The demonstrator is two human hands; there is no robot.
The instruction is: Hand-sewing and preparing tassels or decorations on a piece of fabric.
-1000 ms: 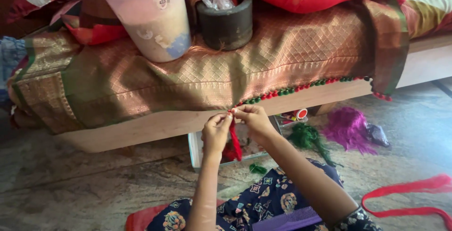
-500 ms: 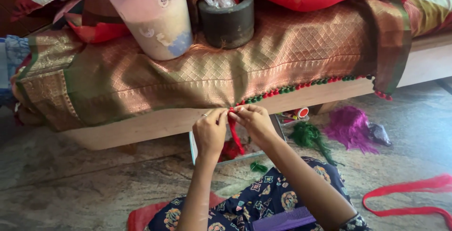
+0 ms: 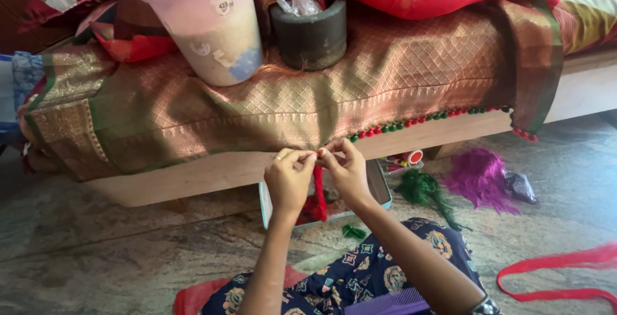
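Note:
A gold-brown woven cloth [image 3: 360, 96] lies draped over a low wooden bench, its hem edged with a row of small red and green tassel beads [image 3: 424, 119]. My left hand [image 3: 288, 177] and my right hand [image 3: 344, 168] meet at the hem just left of that row, fingertips pinched together. A strand of red thread [image 3: 318, 190] hangs down between them, and both hands pinch its upper end at the cloth edge.
A clear plastic tub with a pink lid [image 3: 205, 23] and a dark round pot [image 3: 312, 32] stand on the cloth. On the stone floor lie green thread [image 3: 421, 190], purple thread [image 3: 479, 177], a red ribbon [image 3: 553, 270], a pale blue tray [image 3: 379, 193] and a purple comb [image 3: 392, 302].
Both hands stayed at the hem; the fingertips have closed in tighter on the red thread. The camera view shifted slightly.

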